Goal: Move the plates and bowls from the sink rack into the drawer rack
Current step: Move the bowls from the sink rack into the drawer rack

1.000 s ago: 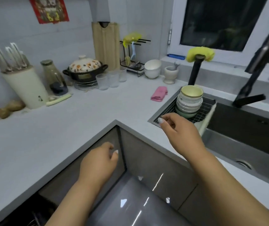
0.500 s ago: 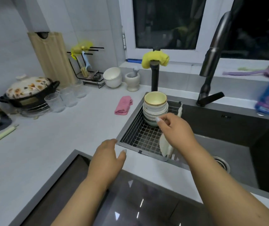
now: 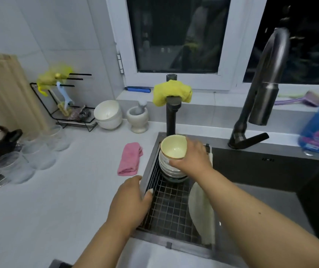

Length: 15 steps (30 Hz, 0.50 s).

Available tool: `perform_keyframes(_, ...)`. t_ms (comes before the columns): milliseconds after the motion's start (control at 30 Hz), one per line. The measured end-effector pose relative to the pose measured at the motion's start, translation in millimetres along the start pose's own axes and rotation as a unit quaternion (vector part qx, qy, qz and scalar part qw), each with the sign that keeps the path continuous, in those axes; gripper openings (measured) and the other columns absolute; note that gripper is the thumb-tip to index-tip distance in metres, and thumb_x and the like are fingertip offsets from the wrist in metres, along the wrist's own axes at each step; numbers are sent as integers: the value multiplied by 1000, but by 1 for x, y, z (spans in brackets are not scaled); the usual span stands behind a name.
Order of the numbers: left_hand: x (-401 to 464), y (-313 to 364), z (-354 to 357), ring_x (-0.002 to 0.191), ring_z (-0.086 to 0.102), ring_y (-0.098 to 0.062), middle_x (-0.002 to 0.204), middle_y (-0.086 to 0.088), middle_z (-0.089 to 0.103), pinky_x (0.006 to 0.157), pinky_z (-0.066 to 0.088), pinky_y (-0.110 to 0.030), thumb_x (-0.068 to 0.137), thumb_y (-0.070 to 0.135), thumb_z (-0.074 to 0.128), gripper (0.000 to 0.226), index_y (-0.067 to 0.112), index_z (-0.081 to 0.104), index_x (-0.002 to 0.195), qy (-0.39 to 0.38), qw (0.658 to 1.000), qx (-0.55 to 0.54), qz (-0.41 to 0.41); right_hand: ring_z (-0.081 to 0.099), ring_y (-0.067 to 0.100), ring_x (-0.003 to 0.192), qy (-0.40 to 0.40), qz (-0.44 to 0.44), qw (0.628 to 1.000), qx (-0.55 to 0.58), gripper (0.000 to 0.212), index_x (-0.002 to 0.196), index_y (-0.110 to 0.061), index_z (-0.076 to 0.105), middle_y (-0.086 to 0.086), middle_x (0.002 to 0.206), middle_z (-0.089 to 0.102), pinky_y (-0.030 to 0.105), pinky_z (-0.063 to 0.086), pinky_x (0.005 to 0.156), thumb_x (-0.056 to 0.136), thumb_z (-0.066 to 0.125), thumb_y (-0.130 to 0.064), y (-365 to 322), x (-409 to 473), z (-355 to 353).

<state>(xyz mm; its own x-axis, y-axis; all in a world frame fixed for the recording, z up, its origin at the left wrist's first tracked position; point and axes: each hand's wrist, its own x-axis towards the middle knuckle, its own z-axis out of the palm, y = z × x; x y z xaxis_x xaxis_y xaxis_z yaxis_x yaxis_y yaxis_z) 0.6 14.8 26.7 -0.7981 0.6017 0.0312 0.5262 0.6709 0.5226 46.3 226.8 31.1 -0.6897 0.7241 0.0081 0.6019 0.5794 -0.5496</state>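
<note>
A stack of bowls stands at the far end of the wire sink rack. On top sits a pale yellow bowl. My right hand grips the yellow bowl's right side, thumb on its near rim. White plates stand on edge along the rack's right side, partly under my right forearm. My left hand hovers over the rack's left edge, fingers relaxed and holding nothing. The drawer rack is out of view.
A pink cloth lies on the counter left of the sink. Glasses, white bowls and a mortar stand behind. The black tap and a post with a yellow cloth rise behind the deep sink basin.
The view has swung right from the drawer to the sink. My right hand has reached forward and taken hold of the yellow bowl. My left hand has come up over the rack's left edge.
</note>
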Motion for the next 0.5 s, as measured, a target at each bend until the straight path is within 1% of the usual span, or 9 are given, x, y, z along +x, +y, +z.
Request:
perform_keyframes(133,31,-12,6,126,49,-17,141,0,50,99,40,-29,93,45,51,57,21,38,143,-8,1000,-2,-1,9,34,145,-32,41,998,-42,125,152,-22,5,15,158,7,46,18,115,58,73,-69,-1,35,19)
perform_keyframes(233,45,-18,12,125,50,-17,140,0,50,98,41,-30,92,44,52,56,20,39,142,-23,1000,-9,1,3,35,146,-54,49,996,-49,133,152,-23,-6,17,159,2,48,13,117,56,73,-71,3,53,28)
perform_keyframes(300,52,-22,16,124,50,-17,140,0,50,98,42,-30,93,43,52,56,20,39,142,-30,999,-12,3,5,35,146,-57,42,996,-52,133,151,-24,-8,17,158,4,49,12,117,56,71,-72,5,60,33)
perform_keyframes(367,58,-26,19,125,49,-16,141,1,50,99,42,-31,93,44,51,57,21,38,143,-37,999,-11,4,10,35,145,-51,31,996,-60,132,151,-24,-7,18,157,11,48,15,117,56,71,-72,5,63,37)
perform_keyframes(467,65,-28,22,126,48,-16,142,0,49,100,41,-31,93,45,51,58,20,37,144,-41,999,-11,6,27,34,136,-26,17,997,-71,128,152,-23,-2,16,146,31,44,23,112,57,70,-71,3,65,38)
perform_keyframes(500,67,-28,23,127,48,-16,142,0,49,100,41,-31,93,45,51,58,20,37,144,-42,999,-10,7,30,34,134,-17,14,997,-69,127,152,-23,0,15,143,35,43,24,111,57,70,-70,3,66,38)
